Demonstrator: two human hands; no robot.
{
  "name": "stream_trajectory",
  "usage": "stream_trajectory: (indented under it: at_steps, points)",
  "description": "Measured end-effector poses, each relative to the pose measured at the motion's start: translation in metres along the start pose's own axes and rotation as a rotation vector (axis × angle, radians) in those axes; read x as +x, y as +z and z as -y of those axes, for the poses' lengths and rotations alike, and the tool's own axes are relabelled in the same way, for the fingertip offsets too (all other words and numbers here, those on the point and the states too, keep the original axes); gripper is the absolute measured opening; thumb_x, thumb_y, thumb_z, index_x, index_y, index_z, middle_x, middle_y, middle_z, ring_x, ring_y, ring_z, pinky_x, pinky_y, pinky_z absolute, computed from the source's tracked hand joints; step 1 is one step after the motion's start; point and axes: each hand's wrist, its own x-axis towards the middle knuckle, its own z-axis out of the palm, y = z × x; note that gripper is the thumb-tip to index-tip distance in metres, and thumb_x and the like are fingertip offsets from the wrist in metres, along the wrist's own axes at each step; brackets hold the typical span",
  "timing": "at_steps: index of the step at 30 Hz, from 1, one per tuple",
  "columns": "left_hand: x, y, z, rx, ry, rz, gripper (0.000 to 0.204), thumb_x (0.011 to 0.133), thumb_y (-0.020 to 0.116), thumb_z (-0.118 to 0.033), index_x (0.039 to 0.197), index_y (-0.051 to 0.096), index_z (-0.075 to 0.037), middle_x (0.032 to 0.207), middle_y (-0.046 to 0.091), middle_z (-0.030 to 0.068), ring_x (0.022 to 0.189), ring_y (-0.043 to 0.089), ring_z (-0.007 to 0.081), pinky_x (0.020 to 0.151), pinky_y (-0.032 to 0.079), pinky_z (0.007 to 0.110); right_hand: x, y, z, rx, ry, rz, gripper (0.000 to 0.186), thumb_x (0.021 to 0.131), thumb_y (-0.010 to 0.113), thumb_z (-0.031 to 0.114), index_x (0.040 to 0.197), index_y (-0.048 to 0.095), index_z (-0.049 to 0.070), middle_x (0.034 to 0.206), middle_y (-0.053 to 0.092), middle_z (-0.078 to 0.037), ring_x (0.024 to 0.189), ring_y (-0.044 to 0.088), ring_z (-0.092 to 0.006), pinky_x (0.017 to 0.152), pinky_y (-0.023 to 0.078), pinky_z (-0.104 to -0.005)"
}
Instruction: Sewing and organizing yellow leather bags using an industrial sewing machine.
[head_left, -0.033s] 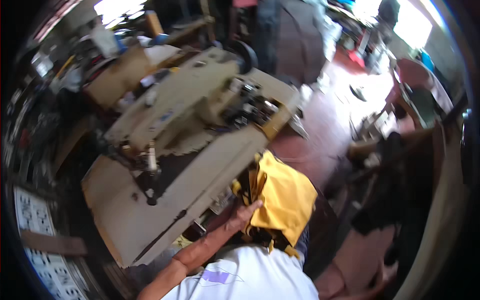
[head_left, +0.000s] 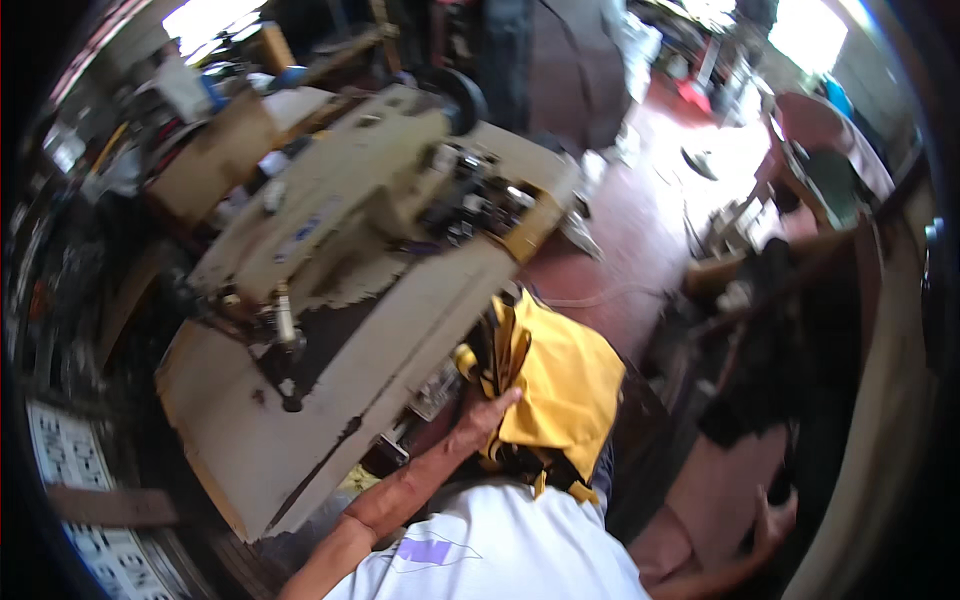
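Note:
A yellow fabric bag [head_left: 565, 375] with dark parts and yellow straps along its edges rests on my lap, beside the front edge of the sewing table [head_left: 420, 350]. My left hand [head_left: 492, 412] is closed on the bag's left edge, thumb on the yellow fabric. Far off to the lower right is my right hand [head_left: 775, 522], away from the bag and close to dark material. Its fingers look bent, but blur and shadow hide whether they hold anything. On the table stands a worn, pale sewing machine [head_left: 310, 235], its needle end toward the left.
A black handwheel [head_left: 458, 100] sits at the machine's far end. Dark cloth [head_left: 750, 390] hangs or lies at the right, near a pink round container [head_left: 825, 140]. Printed white boards [head_left: 65, 450] are at the lower left. The floor [head_left: 640, 220] is reddish.
My right hand and forearm have come into view at the lower right. The whole scene has shifted slightly left and up; my left hand stays on the bag.

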Motion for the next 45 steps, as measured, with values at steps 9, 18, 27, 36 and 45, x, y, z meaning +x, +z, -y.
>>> stream_trajectory:
  at_steps: [9, 18, 27, 36, 45]
  points:
    - [-0.007, 0.078, -0.076, 0.304, 0.106, 0.150, 0.048, 0.088, 0.072, -0.004, 0.132, 0.055, 0.001, 0.126, 0.063, 0.0087, 0.115, 0.060, 0.0166, 0.099, 0.048, 0.032, -0.023, 0.052, 0.155, 0.285, -0.338, 0.619, 0.075, 0.066, 0.083, 0.031, 0.128, 0.055, -0.002, 0.110, 0.067, -0.017, 0.102, 0.064, -0.0296, 0.093, 0.048, -0.0365]
    - [0.109, 0.127, -0.095, 0.387, 0.162, 0.448, 0.054, 0.090, 0.075, -0.022, 0.132, 0.052, 0.002, 0.124, 0.063, 0.0155, 0.116, 0.061, 0.0278, 0.102, 0.047, 0.038, 0.092, 0.150, 0.290, 0.259, -0.317, 0.619, 0.058, 0.072, 0.081, 0.015, 0.123, 0.056, -0.002, 0.105, 0.066, -0.011, 0.097, 0.061, -0.0200, 0.088, 0.048, -0.0318]
    - [0.177, 0.165, -0.150, 0.464, -0.054, 0.567, 0.043, 0.081, 0.073, -0.018, 0.121, 0.064, -0.006, 0.107, 0.071, 0.0181, 0.102, 0.068, 0.0369, 0.088, 0.053, 0.043, 0.172, 0.187, 0.408, 0.068, -0.351, 0.626, 0.066, 0.072, 0.076, 0.028, 0.125, 0.056, -0.006, 0.118, 0.065, -0.028, 0.116, 0.062, -0.0372, 0.101, 0.047, -0.0408]
    - [0.232, 0.229, -0.280, 0.453, -0.157, 0.532, 0.032, 0.092, 0.071, -0.021, 0.116, 0.068, 0.000, 0.102, 0.075, 0.0124, 0.093, 0.072, 0.0191, 0.081, 0.055, 0.035, 0.152, 0.057, 0.399, -0.084, -0.205, 0.494, 0.087, 0.069, 0.086, 0.045, 0.126, 0.055, -0.012, 0.120, 0.062, -0.034, 0.117, 0.061, -0.0427, 0.099, 0.050, -0.0428]
    - [0.349, 0.291, -0.322, 0.390, 0.091, 0.347, 0.034, 0.087, 0.078, -0.020, 0.110, 0.068, 0.003, 0.103, 0.074, 0.0117, 0.097, 0.070, 0.0186, 0.084, 0.054, 0.034, 0.244, 0.134, 0.378, 0.113, 0.066, 0.601, 0.068, 0.068, 0.085, 0.041, 0.115, 0.067, -0.005, 0.106, 0.072, -0.019, 0.098, 0.069, -0.0286, 0.089, 0.053, -0.0367]
